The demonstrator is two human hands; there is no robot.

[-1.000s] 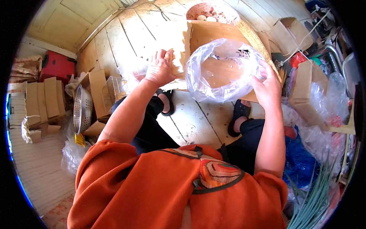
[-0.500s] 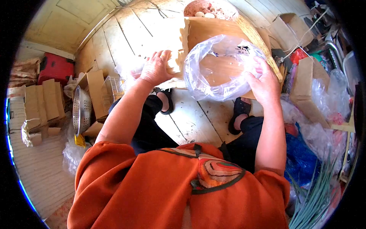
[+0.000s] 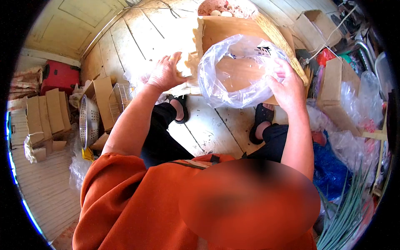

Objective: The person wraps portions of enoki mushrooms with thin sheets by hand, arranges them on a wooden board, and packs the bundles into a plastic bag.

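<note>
A clear plastic bag (image 3: 214,89) with dark print lies spread open in a ring over a wooden board (image 3: 233,28). My right hand (image 3: 288,86) pinches the bag's right rim between thumb and fingers. Left of the board is a pale, brightly lit stack with a ragged, wavy edge (image 3: 197,37); glare hides what it is. My left hand (image 3: 164,74) is curled at its near end, against a pale yellow, lumpy piece (image 3: 186,65). The palm side of those fingers is hidden.
A pink basin (image 3: 233,7) holding round, pale items stands beyond the board, and a straw broom (image 3: 287,48) lies along its right edge. A metal colander (image 3: 88,121) and cardboard boxes (image 3: 48,114) are at left. Green onions (image 3: 348,212) and plastic bags lie at right.
My left hand has shifted slightly left, its fingers more curled around the pale piece. My right hand keeps its place on the bag's rim. The view has tilted a little.
</note>
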